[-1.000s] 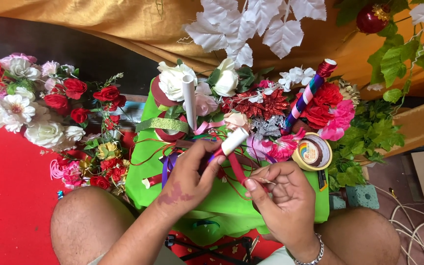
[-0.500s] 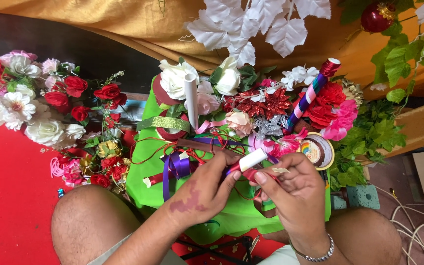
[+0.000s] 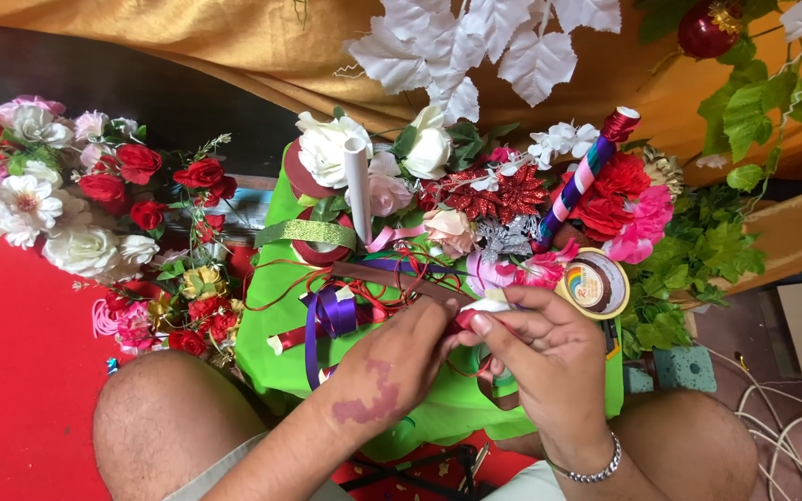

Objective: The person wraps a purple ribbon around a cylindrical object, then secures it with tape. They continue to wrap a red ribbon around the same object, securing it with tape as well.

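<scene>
hands (image 3: 475,357) — pinching white stick (image 3: 486,304), ribbons (image 3: 336,311)

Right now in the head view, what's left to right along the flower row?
White and red flower bunch → green glitter ribbon → white paper cone → red glitter poinsettia → striped wrapped stick → green leaves.

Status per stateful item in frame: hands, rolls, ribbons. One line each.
left hand: closed on the small white paper roll
right hand: pinching the same roll's end
tall white paper cone: upright among the flowers
striped red-blue-pink wrapped stick: standing tilted
round tape roll: lying flat
purple ribbon: loose, tangled with red ribbon
</scene>
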